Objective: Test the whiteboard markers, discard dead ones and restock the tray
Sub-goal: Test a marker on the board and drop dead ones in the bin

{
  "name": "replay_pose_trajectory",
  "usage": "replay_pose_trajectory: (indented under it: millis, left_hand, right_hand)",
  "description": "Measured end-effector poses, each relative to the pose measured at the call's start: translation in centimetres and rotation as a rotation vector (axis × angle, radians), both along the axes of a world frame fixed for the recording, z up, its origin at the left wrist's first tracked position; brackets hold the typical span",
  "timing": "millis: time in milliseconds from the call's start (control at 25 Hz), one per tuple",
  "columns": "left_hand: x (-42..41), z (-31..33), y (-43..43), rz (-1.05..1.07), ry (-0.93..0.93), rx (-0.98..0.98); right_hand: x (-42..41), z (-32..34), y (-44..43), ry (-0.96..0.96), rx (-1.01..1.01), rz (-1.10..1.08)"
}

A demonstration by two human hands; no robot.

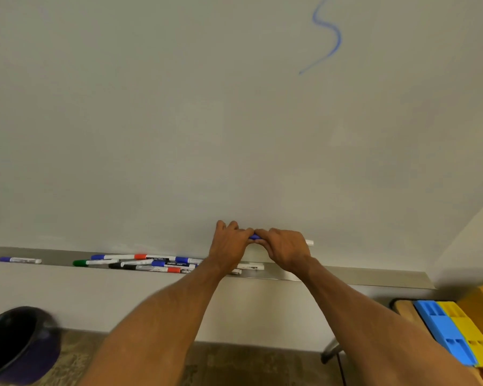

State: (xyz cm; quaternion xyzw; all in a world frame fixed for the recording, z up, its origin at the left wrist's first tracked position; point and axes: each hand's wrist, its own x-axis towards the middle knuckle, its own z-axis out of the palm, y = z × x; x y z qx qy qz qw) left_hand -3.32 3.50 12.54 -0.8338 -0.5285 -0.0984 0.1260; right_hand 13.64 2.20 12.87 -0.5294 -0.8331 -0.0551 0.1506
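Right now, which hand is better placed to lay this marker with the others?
Probably left: the left hand grips the marker over the pile; the right hand sits farther right.

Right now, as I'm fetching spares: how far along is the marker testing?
Early. Done: one blue squiggle on the whiteboard suggests one marker was tested. In hand: the left hand and right hand grip a blue marker together, capping or uncapping, I cannot tell. Left: the heap of markers in the tray, and restocking.
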Motion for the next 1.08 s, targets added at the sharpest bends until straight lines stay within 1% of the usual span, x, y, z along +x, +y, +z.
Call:
replay_pose_trajectory:
  millis: [80,160,240,320,400,520,680,760,960,1080]
  left_hand:
    - [-0.3,1.1,0.0,-0.021,0.024,0.047]
    - [-0.6,2.0,-0.3,-0.022,0.006,0.085]
    - [-1.1,3.2,-0.8,-0.013,-0.001,0.196]
    - [-1.6,4.9,-0.8,-0.022,0.009,0.340]
    - [-2.3,7.3,-0.4,-0.018,-0.028,0.461]
    - [-2.9,12.5,0.9,0.005,-0.073,0.617]
    - [-3.5,20.6,3.0,-0.005,-0.084,0.750]
    - [-3.6,24.9,4.0,-0.001,-0.086,0.813]
    - [-3.8,33.7,5.9,-0.006,-0.104,0.867]
    - [-4.0,36.6,7.3,-0.061,-0.169,0.835]
  right_hand:
    - [-0.1,1.0,-0.6,0.031,0.049,-0.044]
    - [-0.5,2.1,-1.1,0.130,0.026,-0.077]
    - [-0.9,3.9,-1.4,0.280,-0.012,-0.123]
    - [-1.0,6.2,-1.5,0.408,-0.006,-0.112]
    - [-0.8,9.0,-1.3,0.470,0.029,-0.068]
    - [-0.6,14.4,-0.4,0.493,0.142,-0.057]
    - [-0.7,21.9,0.6,0.633,0.295,-0.060]
    - [-0.8,25.5,0.9,0.665,0.396,-0.031]
    - [-1.0,32.1,1.7,0.648,0.691,0.071]
    - [-1.2,34.2,2.3,0.735,0.767,0.134]
